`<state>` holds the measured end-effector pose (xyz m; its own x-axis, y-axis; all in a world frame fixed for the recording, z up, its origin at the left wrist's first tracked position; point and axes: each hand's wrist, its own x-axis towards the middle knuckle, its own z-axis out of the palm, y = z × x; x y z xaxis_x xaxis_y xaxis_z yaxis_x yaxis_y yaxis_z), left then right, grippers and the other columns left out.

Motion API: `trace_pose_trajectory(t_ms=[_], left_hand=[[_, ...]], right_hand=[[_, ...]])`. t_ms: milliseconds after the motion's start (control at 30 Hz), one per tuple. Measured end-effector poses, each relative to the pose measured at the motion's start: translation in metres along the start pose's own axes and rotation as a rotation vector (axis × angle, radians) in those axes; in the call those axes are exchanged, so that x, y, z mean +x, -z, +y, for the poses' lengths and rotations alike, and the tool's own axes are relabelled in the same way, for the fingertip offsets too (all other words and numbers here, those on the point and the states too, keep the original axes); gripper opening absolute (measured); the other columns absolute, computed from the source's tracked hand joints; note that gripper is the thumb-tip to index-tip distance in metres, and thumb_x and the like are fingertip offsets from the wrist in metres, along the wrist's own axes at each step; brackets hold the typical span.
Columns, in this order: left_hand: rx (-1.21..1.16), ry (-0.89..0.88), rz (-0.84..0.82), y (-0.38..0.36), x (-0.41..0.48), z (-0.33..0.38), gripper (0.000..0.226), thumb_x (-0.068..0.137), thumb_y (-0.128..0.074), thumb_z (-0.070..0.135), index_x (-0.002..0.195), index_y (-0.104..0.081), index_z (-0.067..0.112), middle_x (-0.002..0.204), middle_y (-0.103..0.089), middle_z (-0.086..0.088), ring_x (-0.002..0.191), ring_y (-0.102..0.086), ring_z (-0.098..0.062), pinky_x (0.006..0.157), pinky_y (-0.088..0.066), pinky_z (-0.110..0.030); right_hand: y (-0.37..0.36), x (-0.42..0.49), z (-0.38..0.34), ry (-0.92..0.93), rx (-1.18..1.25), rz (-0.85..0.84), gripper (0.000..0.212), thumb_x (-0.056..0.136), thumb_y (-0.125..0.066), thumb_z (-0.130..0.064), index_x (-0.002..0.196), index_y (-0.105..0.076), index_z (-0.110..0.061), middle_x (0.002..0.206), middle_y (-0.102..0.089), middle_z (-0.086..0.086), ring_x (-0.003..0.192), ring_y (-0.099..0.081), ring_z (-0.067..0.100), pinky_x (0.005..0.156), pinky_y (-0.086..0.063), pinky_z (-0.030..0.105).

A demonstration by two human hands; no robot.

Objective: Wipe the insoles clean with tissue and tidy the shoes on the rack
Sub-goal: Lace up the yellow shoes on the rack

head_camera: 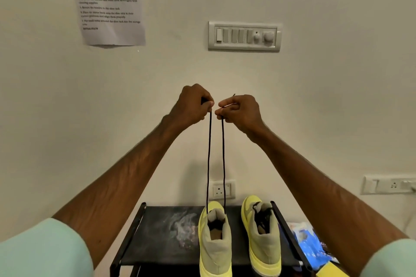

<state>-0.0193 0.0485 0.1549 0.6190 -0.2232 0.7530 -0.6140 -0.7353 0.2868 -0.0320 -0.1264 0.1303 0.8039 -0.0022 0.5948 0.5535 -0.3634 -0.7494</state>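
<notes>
Parked on rack, right half, heels near: left shoe, right shoe | raised high over left shoe: left hand, right hand, fingers each clamped on one lace end | drawn taut from left shoe: laces, probably for evening before tying

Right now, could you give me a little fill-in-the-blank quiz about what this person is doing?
1. The left hand and right hand each pinch an end of the dark lace, held high ____ the rack.
2. The lace runs down into the ____ yellow shoe of the pair.
3. The other shoe stands by the rack's ____ edge.
Missing words: above, left, right.
</notes>
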Motion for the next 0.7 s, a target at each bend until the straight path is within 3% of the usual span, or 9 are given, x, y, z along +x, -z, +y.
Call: trace_pose_trajectory(t_ms=[200, 300, 400, 567, 700], left_hand=[[0.081, -0.088, 0.092, 0.001, 0.004, -0.007, 0.011, 0.093, -0.071, 0.014, 0.096, -0.080, 0.009, 0.089, -0.076, -0.004, 0.057, -0.056, 0.001, 0.072, -0.059, -0.030], [0.015, -0.082, 0.126, 0.002, 0.005, -0.005, 0.011, 0.087, -0.078, 0.016, 0.096, -0.081, 0.011, 0.090, -0.077, -0.001, 0.068, -0.065, -0.003, 0.071, -0.061, -0.026], [-0.093, -0.003, 0.148, 0.004, 0.005, 0.002, 0.021, 0.081, -0.084, 0.016, 0.100, -0.080, 0.010, 0.087, -0.077, 0.000, 0.064, -0.069, -0.003, 0.069, -0.059, -0.017], [-0.267, 0.148, 0.119, 0.009, 0.006, 0.011, 0.036, 0.077, -0.086, 0.013, 0.110, -0.073, 0.007, 0.078, -0.077, -0.002, 0.066, -0.074, -0.009, 0.075, -0.060, -0.024], [-0.372, 0.200, 0.090, 0.009, 0.007, 0.009, 0.023, 0.082, -0.084, 0.017, 0.102, -0.078, 0.006, 0.080, -0.077, -0.006, 0.070, -0.075, -0.015, 0.079, -0.063, -0.035]], right_hand=[[-0.006, -0.005, 0.000, -0.059, 0.113, 0.045, 0.045, 0.089, -0.074, -0.009, 0.125, -0.047, -0.008, 0.091, -0.079, 0.005, 0.078, -0.077, 0.014, 0.080, -0.059, 0.031], [-0.010, -0.003, -0.001, -0.057, 0.092, 0.051, 0.033, 0.088, -0.077, -0.011, 0.115, -0.060, -0.005, 0.088, -0.079, 0.005, 0.076, -0.077, 0.014, 0.074, -0.056, 0.026], [-0.013, -0.004, -0.004, -0.012, 0.087, 0.060, 0.008, 0.087, -0.078, -0.010, 0.092, -0.073, -0.006, 0.082, -0.078, 0.007, 0.071, -0.077, 0.015, 0.059, -0.049, 0.013], [-0.013, -0.007, -0.007, 0.017, 0.103, 0.100, 0.006, 0.089, -0.076, -0.012, 0.090, -0.079, -0.007, 0.076, -0.077, 0.006, 0.069, -0.076, 0.015, 0.055, -0.046, 0.008], [-0.010, -0.007, -0.010, 0.035, 0.114, 0.130, 0.006, 0.089, -0.076, -0.016, 0.090, -0.079, -0.011, 0.076, -0.077, 0.004, 0.071, -0.076, 0.012, 0.058, -0.047, 0.008]])
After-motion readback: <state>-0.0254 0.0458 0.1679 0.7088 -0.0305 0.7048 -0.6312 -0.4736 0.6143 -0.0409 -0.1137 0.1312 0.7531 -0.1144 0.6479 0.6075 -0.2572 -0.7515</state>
